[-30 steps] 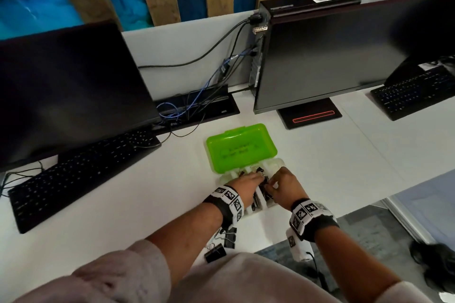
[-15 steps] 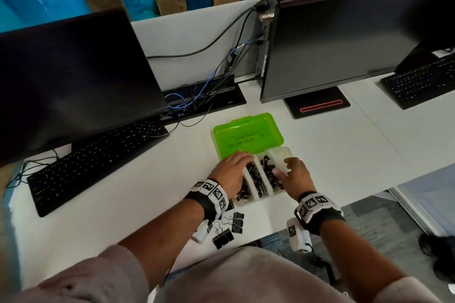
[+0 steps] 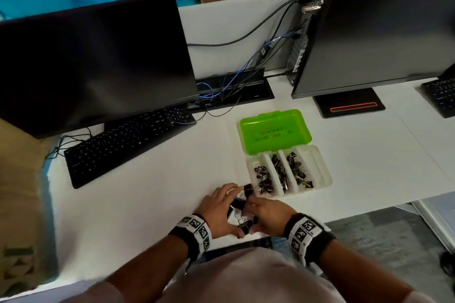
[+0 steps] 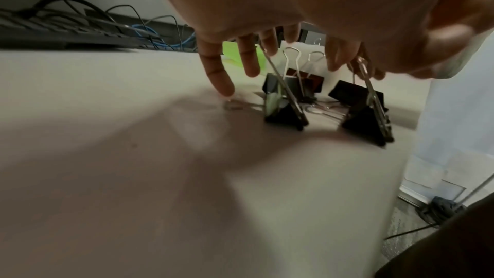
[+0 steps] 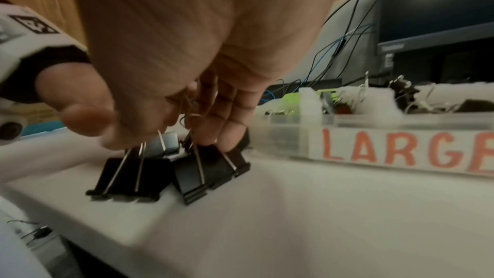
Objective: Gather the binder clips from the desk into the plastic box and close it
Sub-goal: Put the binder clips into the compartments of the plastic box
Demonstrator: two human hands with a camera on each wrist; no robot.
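Black metal binder clips lie between both hands on the white table; right hand pinches their wire handles, left hand spread (clear plastic box just beyond, right).

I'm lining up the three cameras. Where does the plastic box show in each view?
Head: plastic box right of centre on the desk, green lid open behind it.
Left wrist: only a green sliver behind the left hand's fingers.
Right wrist: clear front wall at right, lettered LARGE.
Shared landmark: the loose binder clips between the hands.
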